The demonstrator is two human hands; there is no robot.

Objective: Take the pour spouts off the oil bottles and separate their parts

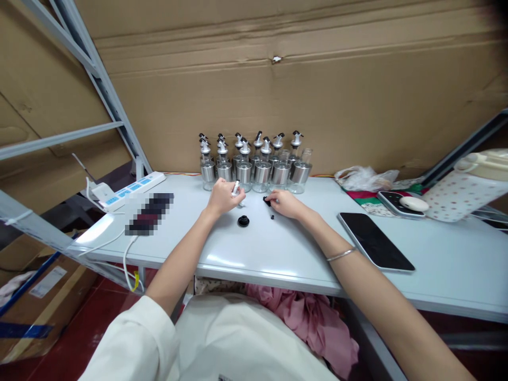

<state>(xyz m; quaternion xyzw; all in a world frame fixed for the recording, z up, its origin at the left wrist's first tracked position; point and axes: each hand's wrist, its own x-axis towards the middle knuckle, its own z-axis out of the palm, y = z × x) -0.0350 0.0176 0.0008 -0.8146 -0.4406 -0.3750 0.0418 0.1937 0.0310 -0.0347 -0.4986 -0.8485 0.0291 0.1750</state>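
My left hand (225,197) is closed around a silver pourer piece (235,188), held just in front of the bottles. A small black part (267,201) is pinched in the fingers of my right hand (283,203), low over the table. Between and below the hands lie a round black stopper (243,221) and a tiny black piece (272,217). Behind them stand several glass bottles with steel sleeves (262,173). Most carry silver and black pourers; two at the right front, one of them a bottle (300,172), have open necks.
A black-screened tablet (375,241) lies right of my right forearm. Farther right are a phone (400,205), a white round object (414,203), a plastic bag (367,179) and a dotted container (462,185). A power strip (135,190) and cables lie left on the table (254,254).
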